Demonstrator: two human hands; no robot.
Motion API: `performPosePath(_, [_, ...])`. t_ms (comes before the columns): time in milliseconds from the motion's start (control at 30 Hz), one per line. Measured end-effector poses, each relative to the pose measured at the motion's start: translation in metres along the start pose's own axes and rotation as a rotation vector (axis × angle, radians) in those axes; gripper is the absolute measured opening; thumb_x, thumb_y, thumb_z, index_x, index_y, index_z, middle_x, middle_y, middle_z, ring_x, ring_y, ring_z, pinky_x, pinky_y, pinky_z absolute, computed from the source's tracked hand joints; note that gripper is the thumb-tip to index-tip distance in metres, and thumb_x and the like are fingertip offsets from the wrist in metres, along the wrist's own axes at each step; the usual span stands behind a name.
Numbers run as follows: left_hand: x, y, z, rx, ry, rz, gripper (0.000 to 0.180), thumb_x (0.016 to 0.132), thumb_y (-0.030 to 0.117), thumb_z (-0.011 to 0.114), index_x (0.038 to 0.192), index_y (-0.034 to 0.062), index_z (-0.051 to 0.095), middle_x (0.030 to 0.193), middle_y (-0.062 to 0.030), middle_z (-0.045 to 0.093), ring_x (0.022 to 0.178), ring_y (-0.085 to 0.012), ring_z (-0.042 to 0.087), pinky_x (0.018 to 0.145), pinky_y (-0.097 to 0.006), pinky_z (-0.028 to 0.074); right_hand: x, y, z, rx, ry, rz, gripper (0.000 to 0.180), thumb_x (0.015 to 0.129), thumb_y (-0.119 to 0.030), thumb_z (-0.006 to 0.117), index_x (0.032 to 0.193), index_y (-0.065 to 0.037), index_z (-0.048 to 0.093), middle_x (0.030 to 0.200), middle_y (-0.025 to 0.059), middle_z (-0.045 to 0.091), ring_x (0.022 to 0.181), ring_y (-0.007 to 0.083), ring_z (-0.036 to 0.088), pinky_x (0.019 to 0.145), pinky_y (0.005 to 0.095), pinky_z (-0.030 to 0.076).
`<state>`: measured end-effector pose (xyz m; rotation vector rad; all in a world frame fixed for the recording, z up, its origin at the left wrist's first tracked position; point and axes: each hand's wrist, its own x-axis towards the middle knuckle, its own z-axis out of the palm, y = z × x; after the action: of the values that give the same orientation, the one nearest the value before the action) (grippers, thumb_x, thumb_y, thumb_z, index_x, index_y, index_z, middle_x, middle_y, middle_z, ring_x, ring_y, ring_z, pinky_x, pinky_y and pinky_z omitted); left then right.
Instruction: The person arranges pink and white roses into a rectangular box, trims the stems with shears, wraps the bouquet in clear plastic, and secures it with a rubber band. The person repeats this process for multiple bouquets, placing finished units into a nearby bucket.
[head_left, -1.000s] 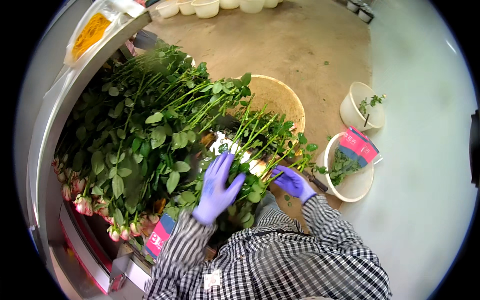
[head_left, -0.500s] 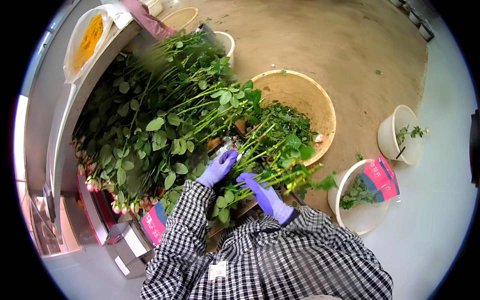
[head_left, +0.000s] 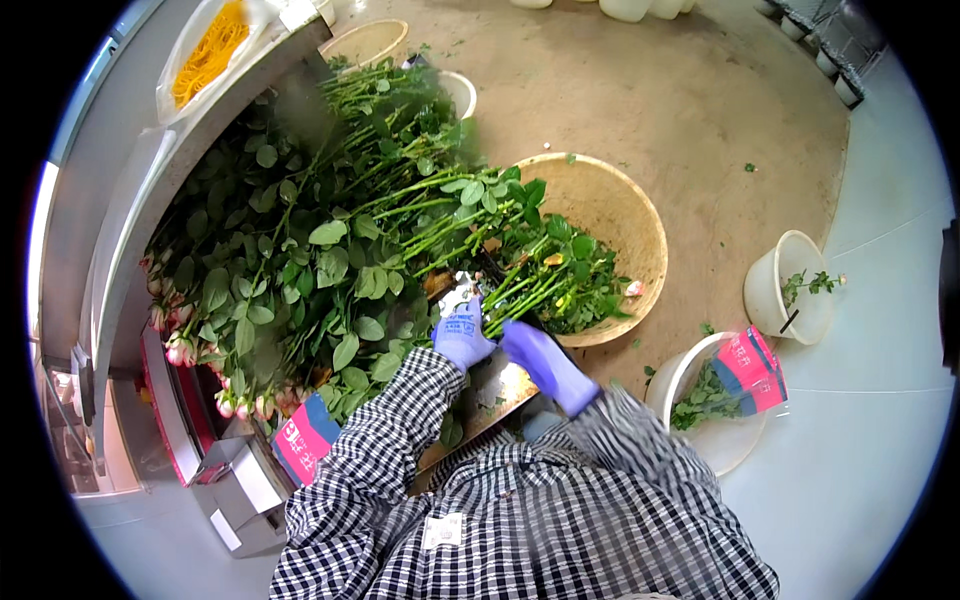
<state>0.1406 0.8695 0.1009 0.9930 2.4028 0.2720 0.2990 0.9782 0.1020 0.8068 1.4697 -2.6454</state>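
A big heap of long-stemmed pink roses [head_left: 300, 250] lies across the work table, heads at the left, cut ends pointing right. My left hand [head_left: 462, 335], in a purple glove, is closed around a few green stems [head_left: 520, 285] just below their leaves. My right hand [head_left: 540, 362], also gloved in purple, lies against the same stems a little lower, fingers curled on them. The stems' leafy ends hang over a wide tan tub [head_left: 610, 230] holding stripped leaves. Checked sleeves cover both forearms.
A white bucket [head_left: 795, 285] and a white tub [head_left: 715, 420] with greens and a pink packet stand at the right on the floor. A bag of yellow bands [head_left: 205, 55] sits on the shelf at top left. More buckets [head_left: 455, 90] stand behind the heap.
The view swung left and nearer the tan tub. My left hand went from spread open over the leaves to closed on the stems, and both hands drew together.
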Motion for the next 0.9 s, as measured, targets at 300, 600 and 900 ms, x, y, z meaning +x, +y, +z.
performPosePath(300, [-0.008, 0.001, -0.025, 0.065, -0.083, -0.001, 0.068, 0.079, 0.046, 0.068, 0.13, 0.0062, 0.048, 0.114, -0.018, 0.067, 0.104, -0.0335, 0.066, 0.088, -0.042, 0.053, -0.209, 0.097, -0.117, -1.244, 0.728, 0.28, 0.049, 0.08, -0.037, 0.077, 0.111, -0.001, 0.065, 0.095, 0.0142, 0.068, 0.085, 0.0214, 0.065, 0.077, 0.0342, 0.052])
performPosePath(600, [-0.148, -0.055, -0.149, -0.262, 0.29, 0.494, 0.074, 0.073, 0.043, 0.081, 0.127, 0.0019, 0.05, 0.102, -0.0197, 0.069, 0.091, -0.0365, 0.068, 0.082, -0.042, 0.053, -0.351, -0.228, -0.005, -0.849, 0.755, -0.331, 0.03, 0.089, -0.02, 0.065, 0.114, -0.005, 0.069, 0.067, 0.0026, 0.063, 0.046, 0.0055, 0.052, 0.038, 0.0183, 0.034])
performPosePath(900, [-0.06, 0.0, -0.053, 0.07, -0.007, 0.176, 0.064, 0.084, 0.044, 0.068, 0.129, 0.0042, 0.044, 0.108, -0.0196, 0.067, 0.099, -0.0339, 0.067, 0.082, -0.045, 0.053, -0.143, -0.485, 0.176, -1.364, 0.119, -0.855, 0.047, 0.1, -0.046, 0.05, 0.115, -0.003, 0.063, 0.085, 0.0027, 0.064, 0.054, 0.0054, 0.051, 0.049, 0.0195, 0.039])
